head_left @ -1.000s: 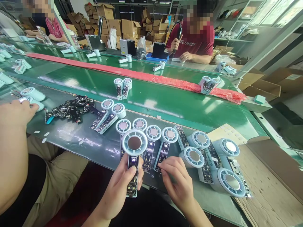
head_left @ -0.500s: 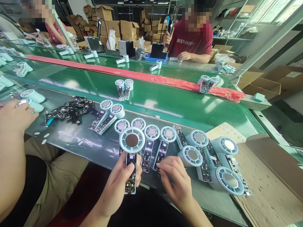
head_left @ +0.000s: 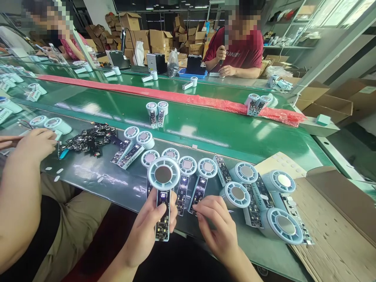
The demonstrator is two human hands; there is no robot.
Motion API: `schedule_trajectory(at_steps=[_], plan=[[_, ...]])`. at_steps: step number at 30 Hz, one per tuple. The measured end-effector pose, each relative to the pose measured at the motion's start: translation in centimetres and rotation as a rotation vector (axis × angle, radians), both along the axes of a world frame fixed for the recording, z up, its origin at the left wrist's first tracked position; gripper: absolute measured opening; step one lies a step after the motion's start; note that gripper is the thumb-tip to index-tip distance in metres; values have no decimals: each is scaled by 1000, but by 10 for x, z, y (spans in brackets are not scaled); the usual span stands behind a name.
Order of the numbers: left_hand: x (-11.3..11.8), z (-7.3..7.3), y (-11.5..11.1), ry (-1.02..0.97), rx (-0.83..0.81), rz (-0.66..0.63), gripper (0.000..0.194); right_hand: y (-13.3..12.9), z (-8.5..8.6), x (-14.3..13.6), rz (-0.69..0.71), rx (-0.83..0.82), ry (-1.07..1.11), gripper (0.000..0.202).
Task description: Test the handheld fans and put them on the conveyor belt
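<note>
My left hand (head_left: 152, 219) is wrapped round the handle of a light-blue handheld fan (head_left: 163, 173), thumb on its bare black circuit board. The fan's round head points up, and a small lit display on the board reads 20. To the right, my right hand (head_left: 217, 223) is closed, with thumb and fingertips drawn together at the lower end of another fan (head_left: 197, 194) lying on the bench. Whether it touches that fan, or holds something small, I cannot tell. Several similar fans, boards exposed, lie around both hands; a cluster with one near fan (head_left: 283, 226) is at the right.
A heap of black circuit boards (head_left: 89, 139) lies at the left, near a co-worker's hand (head_left: 37, 145). Beyond the bench runs a green conveyor belt (head_left: 202, 117) carrying two fans (head_left: 157, 113), with a red strip (head_left: 147, 91) along it. Cardboard (head_left: 331, 219) covers the right corner.
The two fans on the belt have shifted slightly right. The co-worker at left has moved a hand rightward among the fans; the person opposite has lowered a tool. My hands have hardly moved.
</note>
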State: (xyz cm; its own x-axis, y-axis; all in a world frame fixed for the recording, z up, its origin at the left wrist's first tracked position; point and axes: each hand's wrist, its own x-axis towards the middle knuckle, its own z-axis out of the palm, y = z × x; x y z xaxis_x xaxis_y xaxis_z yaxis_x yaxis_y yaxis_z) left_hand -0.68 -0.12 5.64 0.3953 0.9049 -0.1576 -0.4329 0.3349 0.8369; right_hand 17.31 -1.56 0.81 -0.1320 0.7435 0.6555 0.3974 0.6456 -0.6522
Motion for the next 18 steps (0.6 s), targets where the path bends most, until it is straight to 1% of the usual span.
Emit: schedule_trajectory(at_steps=[5,11,18], plan=[[1,1,0,-32,18,27,16,0,0,-1,-2,-5,4,30],[-2,1,0,-36,52,-16,16,0,1,-1,10,-6,8,32],[-3,-1,0,-36,45,6,16,0,1,-1,15,-10,0,33]])
